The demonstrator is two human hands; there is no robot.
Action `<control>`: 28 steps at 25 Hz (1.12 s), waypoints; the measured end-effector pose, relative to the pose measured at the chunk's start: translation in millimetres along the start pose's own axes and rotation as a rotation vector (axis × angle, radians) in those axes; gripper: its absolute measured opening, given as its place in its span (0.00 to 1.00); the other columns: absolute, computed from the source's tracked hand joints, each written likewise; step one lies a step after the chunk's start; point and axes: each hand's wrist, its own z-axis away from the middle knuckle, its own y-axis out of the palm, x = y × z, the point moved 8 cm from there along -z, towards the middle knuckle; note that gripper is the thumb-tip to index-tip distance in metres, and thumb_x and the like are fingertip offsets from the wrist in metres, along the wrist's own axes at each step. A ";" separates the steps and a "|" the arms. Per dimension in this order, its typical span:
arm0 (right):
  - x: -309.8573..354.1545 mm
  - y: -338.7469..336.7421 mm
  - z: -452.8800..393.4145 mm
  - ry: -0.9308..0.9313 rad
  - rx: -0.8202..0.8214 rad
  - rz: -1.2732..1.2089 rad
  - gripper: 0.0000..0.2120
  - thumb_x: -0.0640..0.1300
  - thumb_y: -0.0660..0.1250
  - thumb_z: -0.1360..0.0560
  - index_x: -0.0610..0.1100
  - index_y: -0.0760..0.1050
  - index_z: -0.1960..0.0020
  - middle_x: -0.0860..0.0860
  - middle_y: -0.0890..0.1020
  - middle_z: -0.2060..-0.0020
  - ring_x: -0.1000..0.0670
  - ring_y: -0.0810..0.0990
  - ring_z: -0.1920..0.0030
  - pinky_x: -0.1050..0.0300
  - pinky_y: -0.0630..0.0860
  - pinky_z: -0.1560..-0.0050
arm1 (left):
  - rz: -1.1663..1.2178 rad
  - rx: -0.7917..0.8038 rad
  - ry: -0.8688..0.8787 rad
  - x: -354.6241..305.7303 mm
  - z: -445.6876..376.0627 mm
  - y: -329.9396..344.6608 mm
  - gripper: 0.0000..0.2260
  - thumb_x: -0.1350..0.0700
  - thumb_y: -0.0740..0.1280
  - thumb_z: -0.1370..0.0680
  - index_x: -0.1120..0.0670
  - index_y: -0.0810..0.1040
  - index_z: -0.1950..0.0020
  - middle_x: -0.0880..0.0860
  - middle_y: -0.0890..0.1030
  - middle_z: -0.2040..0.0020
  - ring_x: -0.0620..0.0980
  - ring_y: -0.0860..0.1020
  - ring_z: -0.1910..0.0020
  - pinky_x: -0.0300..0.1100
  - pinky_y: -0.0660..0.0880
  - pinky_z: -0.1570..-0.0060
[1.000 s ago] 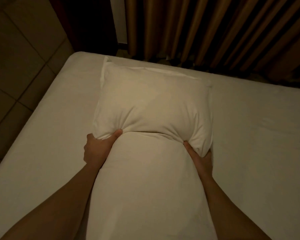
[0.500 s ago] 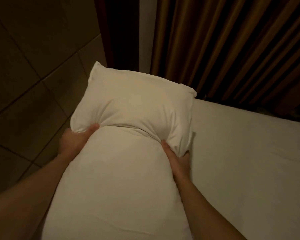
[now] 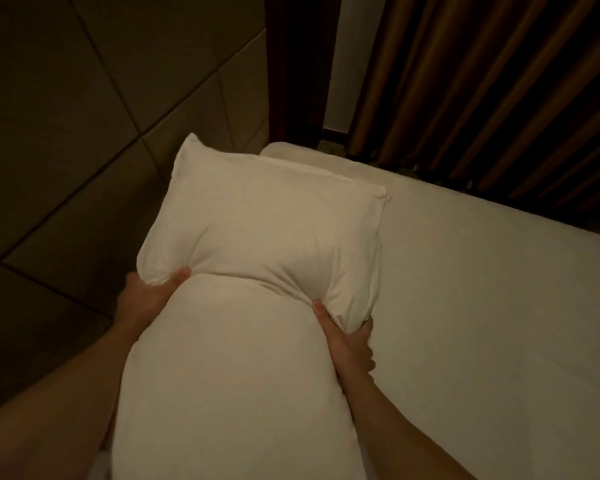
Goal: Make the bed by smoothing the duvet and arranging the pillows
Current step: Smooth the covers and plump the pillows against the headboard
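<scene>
floor (image 3: pixel 84 140): dark square tiles, far left, dim light, lies below the bed's left edge.
left arm: bare forearm comes up from the bottom left corner, runs along the pillow's left side.
left hand (image 3: pixel 142 299): clamped on the pillow's left side at the pinch in its middle; thumb lies on top of the fabric pointing right, the other fingers are hidden underneath.
pillow (image 3: pixel 257 244): white, long, gripped from both sides so it is squeezed into a waist. Far half puffs out past the hands, near half bulges toward the person and fills the bottom centre. Its far left corner sticks out over the floor, its right part is over the bed's left corner. Whether the far end rests on the sheet or hangs just above it is hard to say in this light.
right hand (image 3: pixel 347 341): closed on the pillow's right side at the same waist; thumb pressed into the crease on top, fingers curled under the bunched corner, fabric folds over them.
right arm: bare forearm enters from the bottom right, over the sheet.
bed (image 3: pixel 499 323): flat white sheet, mostly smooth, fills the right side; far left corner shows just behind the pillow.
post (image 3: pixel 291 64): dark upright strip behind the bed corner.
wall (image 3: pixel 336 57): narrow pale strip between post and curtain.
curtain (image 3: pixel 499 81): brown, pleated, hangs behind the bed's far edge, top right.
</scene>
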 end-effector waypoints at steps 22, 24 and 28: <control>104.4 73.0 149.5 -1.472 0.133 0.954 0.31 0.67 0.41 0.18 0.58 0.45 0.18 0.53 0.40 0.19 0.48 0.35 0.20 0.37 0.44 0.22 | -0.705 -0.186 0.626 -46.8 186.7 33.5 0.32 0.33 0.30 0.22 0.39 0.43 0.18 0.47 0.42 0.17 0.57 0.40 0.19 0.62 0.43 0.22; 96.8 83.8 135.2 -1.453 0.092 1.012 0.32 0.68 0.42 0.19 0.57 0.46 0.18 0.52 0.42 0.19 0.47 0.36 0.20 0.37 0.43 0.22 | -0.751 -0.192 0.627 -35.2 175.2 36.5 0.29 0.34 0.34 0.19 0.39 0.44 0.18 0.47 0.42 0.17 0.57 0.40 0.19 0.64 0.43 0.23; 105.8 101.7 112.7 -1.416 0.051 1.026 0.35 0.70 0.42 0.20 0.55 0.43 0.18 0.53 0.40 0.19 0.50 0.37 0.20 0.40 0.43 0.21 | -0.751 -0.182 0.640 -22.5 148.0 36.9 0.28 0.33 0.41 0.18 0.38 0.42 0.18 0.47 0.41 0.17 0.57 0.38 0.19 0.66 0.43 0.24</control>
